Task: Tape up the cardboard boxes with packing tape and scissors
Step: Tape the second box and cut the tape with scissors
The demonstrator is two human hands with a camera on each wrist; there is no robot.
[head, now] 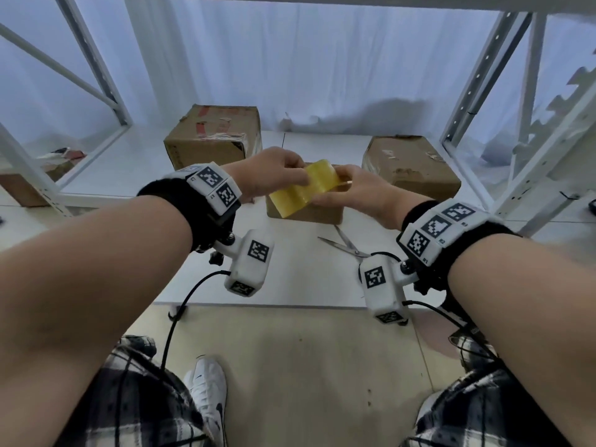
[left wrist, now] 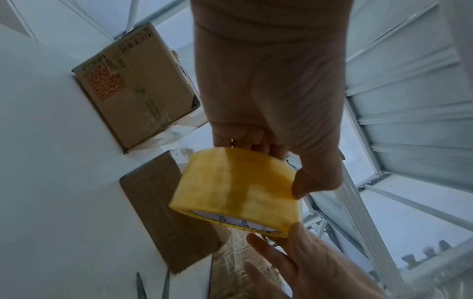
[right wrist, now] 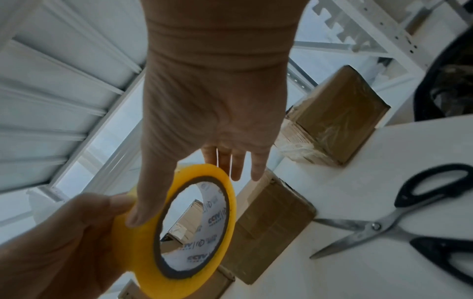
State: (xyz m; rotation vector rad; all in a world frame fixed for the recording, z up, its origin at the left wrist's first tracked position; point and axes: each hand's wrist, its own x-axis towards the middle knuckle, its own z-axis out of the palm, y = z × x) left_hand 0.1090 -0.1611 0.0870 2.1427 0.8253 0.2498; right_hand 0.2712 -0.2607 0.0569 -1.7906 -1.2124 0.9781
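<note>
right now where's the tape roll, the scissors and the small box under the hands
tape roll (left wrist: 238, 190): left wrist view, yellow outer band
scissors (right wrist: 376, 226): right wrist view, pivot screw
small box (head: 317, 212): head view, front face below the roll

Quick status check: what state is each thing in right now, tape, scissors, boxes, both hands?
Tape roll: held up over the small box, between both hands.
Left hand: grips the roll.
Right hand: thumb on the roll, fingers straight.
Scissors: blades apart, flat on the table, untouched.
Small box: closed, under the roll.
</note>
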